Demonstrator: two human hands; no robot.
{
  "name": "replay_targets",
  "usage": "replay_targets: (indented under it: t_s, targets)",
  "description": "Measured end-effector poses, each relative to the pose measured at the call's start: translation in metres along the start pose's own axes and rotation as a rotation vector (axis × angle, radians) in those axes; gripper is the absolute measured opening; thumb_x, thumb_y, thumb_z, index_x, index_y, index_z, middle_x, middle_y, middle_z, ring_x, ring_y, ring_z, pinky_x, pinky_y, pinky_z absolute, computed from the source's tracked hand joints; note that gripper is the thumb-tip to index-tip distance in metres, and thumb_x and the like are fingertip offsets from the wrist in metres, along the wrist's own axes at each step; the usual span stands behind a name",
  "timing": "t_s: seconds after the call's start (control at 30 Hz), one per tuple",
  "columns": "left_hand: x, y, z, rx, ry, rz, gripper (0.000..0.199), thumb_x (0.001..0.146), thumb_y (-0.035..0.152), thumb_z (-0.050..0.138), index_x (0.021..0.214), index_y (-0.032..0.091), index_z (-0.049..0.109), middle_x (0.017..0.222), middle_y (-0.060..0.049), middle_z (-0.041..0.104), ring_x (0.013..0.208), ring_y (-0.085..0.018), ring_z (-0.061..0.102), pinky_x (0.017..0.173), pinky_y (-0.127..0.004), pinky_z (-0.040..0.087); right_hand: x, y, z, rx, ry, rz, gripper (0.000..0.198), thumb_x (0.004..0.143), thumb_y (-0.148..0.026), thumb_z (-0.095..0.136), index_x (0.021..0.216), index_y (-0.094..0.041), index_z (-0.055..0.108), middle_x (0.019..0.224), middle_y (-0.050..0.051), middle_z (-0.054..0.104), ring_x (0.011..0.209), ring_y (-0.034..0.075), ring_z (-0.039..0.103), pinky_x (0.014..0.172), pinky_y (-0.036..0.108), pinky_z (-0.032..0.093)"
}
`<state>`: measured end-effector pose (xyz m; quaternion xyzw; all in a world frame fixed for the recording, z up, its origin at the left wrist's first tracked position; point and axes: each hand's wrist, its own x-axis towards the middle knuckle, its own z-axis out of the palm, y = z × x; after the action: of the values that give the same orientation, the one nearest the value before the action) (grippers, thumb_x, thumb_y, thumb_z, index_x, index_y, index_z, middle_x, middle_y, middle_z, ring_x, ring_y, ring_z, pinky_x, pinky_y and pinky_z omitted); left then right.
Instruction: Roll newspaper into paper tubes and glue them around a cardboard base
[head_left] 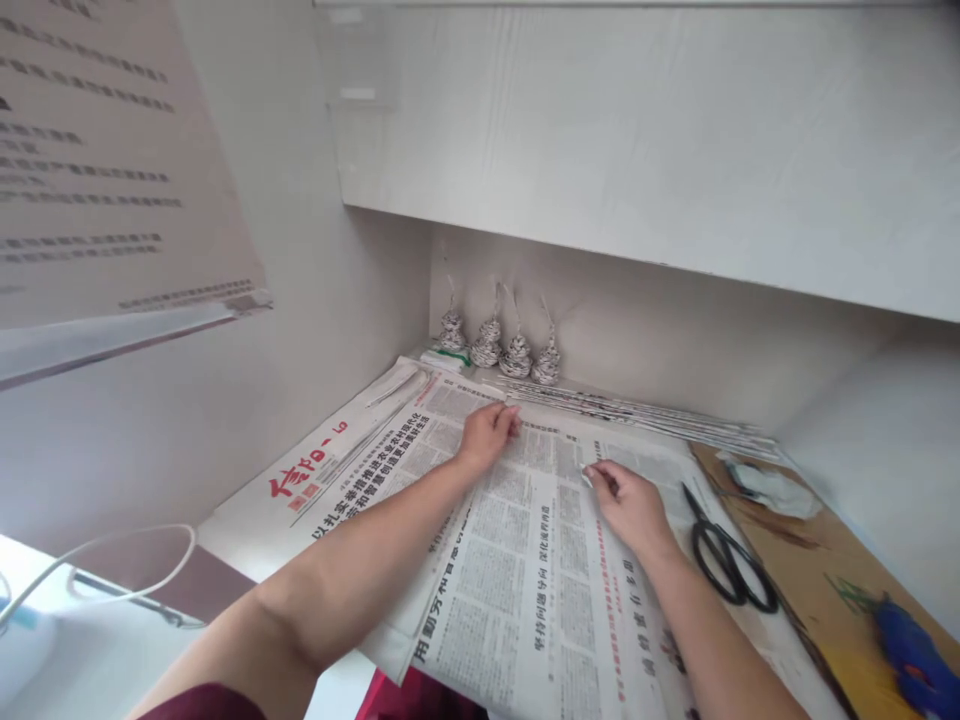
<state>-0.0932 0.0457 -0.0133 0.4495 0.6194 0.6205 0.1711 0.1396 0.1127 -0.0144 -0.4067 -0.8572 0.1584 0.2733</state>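
Note:
Printed newspaper sheets (517, 560) lie spread flat on the worktop in front of me. Over their far part is my left hand (489, 434), its fingers curled together; whatever they may hold is hidden. My right hand (631, 505) is above the sheets on the right, thumb and fingertips pinched around a small whitish bit too small to name. Black-handled scissors (726, 562) lie to the right of that hand, blades pointing away from me. Thin rolled paper sticks (637, 411) lie along the back, beyond both hands.
Several small woven gourd shapes (516, 356) stand against the back wall. A cardboard sheet (780, 560) at the right bears a crumpled whitish piece (772, 488) and a blue object (916, 655). An overhanging cabinet (645, 140) sits low above the worktop. At lower left loops a white cable (187, 545).

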Motion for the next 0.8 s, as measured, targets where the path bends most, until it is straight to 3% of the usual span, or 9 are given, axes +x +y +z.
replay_targets:
  t_s: [0.03,0.1,0.17,0.23,0.4,0.5,0.6,0.7,0.8]
  targets:
    - [0.006,-0.001,-0.006,0.015,0.067,0.009,0.019,0.084,0.030,0.047,0.085,0.017,0.061,0.076,-0.004,0.065,0.066,-0.014,0.058,0.066,-0.024,0.045,0.000,0.000,0.000,-0.032,-0.013,-0.048,0.029,0.085,-0.044,0.045,0.083,-0.022,0.065,0.076,0.004,0.067,0.068,0.020,0.059,0.065,0.029,0.040]
    - [0.018,-0.005,-0.024,0.113,0.281,0.013,0.027,0.080,0.020,0.049,0.106,0.018,0.056,0.102,-0.006,0.063,0.085,-0.015,0.059,0.078,-0.025,0.044,0.000,-0.001,0.000,-0.072,-0.023,-0.111,0.028,0.086,-0.041,0.043,0.085,-0.023,0.064,0.081,0.005,0.068,0.071,0.020,0.059,0.065,0.029,0.040]
    - [0.029,-0.009,-0.046,0.285,0.428,-0.083,0.040,0.081,0.020,0.048,0.121,0.021,0.047,0.108,-0.006,0.061,0.089,-0.015,0.058,0.083,-0.026,0.043,0.000,-0.001,0.000,-0.095,-0.014,-0.137,0.027,0.087,-0.039,0.041,0.086,-0.023,0.064,0.084,0.005,0.068,0.072,0.020,0.059,0.065,0.028,0.039]
    - [0.037,-0.014,-0.067,0.357,0.463,-0.162,0.053,0.081,0.024,0.050,0.132,0.021,0.038,0.105,-0.008,0.062,0.092,-0.020,0.058,0.087,-0.032,0.041,0.000,0.000,0.000,-0.104,-0.013,-0.149,0.027,0.087,-0.037,0.041,0.085,-0.023,0.064,0.084,0.005,0.068,0.070,0.020,0.058,0.064,0.028,0.038]
    - [0.043,-0.022,-0.096,0.761,0.390,-0.469,0.064,0.074,0.042,0.058,0.134,0.032,0.040,0.127,-0.014,0.051,0.120,-0.039,0.038,0.094,-0.055,0.028,0.000,0.001,0.000,-0.128,-0.031,-0.169,0.027,0.088,-0.036,0.040,0.086,-0.023,0.063,0.079,0.004,0.067,0.070,0.019,0.059,0.063,0.027,0.037]
    - [0.045,-0.027,-0.100,0.882,0.302,-0.487,0.069,0.077,0.045,0.052,0.141,0.032,0.031,0.145,-0.011,0.031,0.128,-0.040,0.028,0.096,-0.055,0.027,-0.001,0.000,-0.001,-0.120,-0.029,-0.171,0.026,0.088,-0.036,0.040,0.085,-0.023,0.063,0.080,0.004,0.067,0.071,0.019,0.059,0.063,0.027,0.037]
    - [0.048,-0.032,-0.101,0.905,0.295,-0.461,0.068,0.081,0.042,0.045,0.144,0.024,0.024,0.152,-0.009,0.013,0.133,-0.037,0.020,0.098,-0.054,0.026,-0.002,-0.001,-0.003,-0.101,-0.037,-0.161,0.027,0.088,-0.036,0.039,0.083,-0.023,0.063,0.080,0.004,0.067,0.070,0.020,0.058,0.062,0.027,0.037]
    - [0.050,-0.034,-0.103,0.890,0.306,-0.468,0.070,0.081,0.042,0.047,0.143,0.022,0.025,0.148,-0.014,0.025,0.129,-0.037,0.029,0.098,-0.053,0.027,-0.002,-0.001,-0.004,-0.086,-0.038,-0.155,0.027,0.087,-0.036,0.040,0.083,-0.023,0.064,0.077,0.004,0.067,0.068,0.020,0.058,0.062,0.028,0.037]
    - [0.049,-0.035,-0.104,0.930,0.251,-0.454,0.063,0.077,0.045,0.052,0.137,0.031,0.038,0.140,-0.014,0.038,0.125,-0.039,0.034,0.096,-0.055,0.028,-0.002,0.000,-0.003,-0.065,-0.030,-0.156,0.027,0.087,-0.037,0.041,0.083,-0.023,0.064,0.078,0.004,0.067,0.068,0.019,0.059,0.062,0.028,0.037]
